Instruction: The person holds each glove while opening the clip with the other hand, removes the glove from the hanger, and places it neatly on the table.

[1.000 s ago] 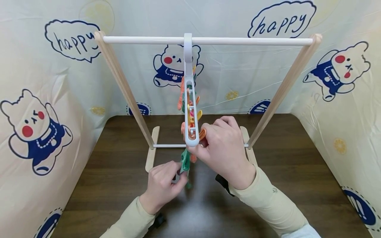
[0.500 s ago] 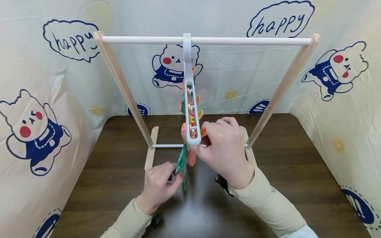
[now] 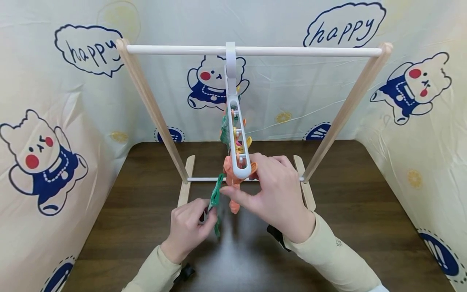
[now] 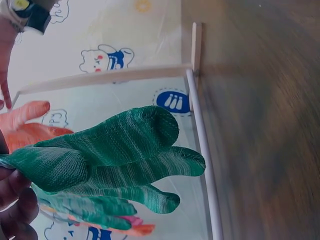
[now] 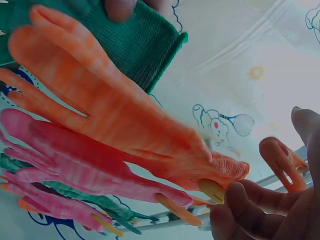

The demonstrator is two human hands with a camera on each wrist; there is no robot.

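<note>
My left hand (image 3: 187, 227) pinches a green knitted glove (image 3: 215, 194) near its cuff, left of the white clip hanger (image 3: 230, 65); its fingers spread out in the left wrist view. The glove is apart from the hanger's front end. My right hand (image 3: 277, 190) is at that end, thumb held away from the other fingers. An orange clip (image 5: 285, 165) stands between thumb and fingers in the right wrist view. Those fingers are right at a yellow clip (image 5: 212, 190) at the cuff of an orange glove (image 5: 125, 115). Pink gloves (image 5: 85, 160) hang farther along.
The hanger hooks over the white top rod (image 3: 175, 50) of a wooden stand (image 3: 149, 105). A lower white rod (image 3: 204, 179) joins the stand's feet on the dark wooden table (image 3: 120, 243). Cloth with printed bears (image 3: 47, 162) surrounds the table.
My left hand has drawn the green glove left and down, away from the hanger. My right thumb has parted from the orange clip, and the hanger's front end has swung slightly right.
</note>
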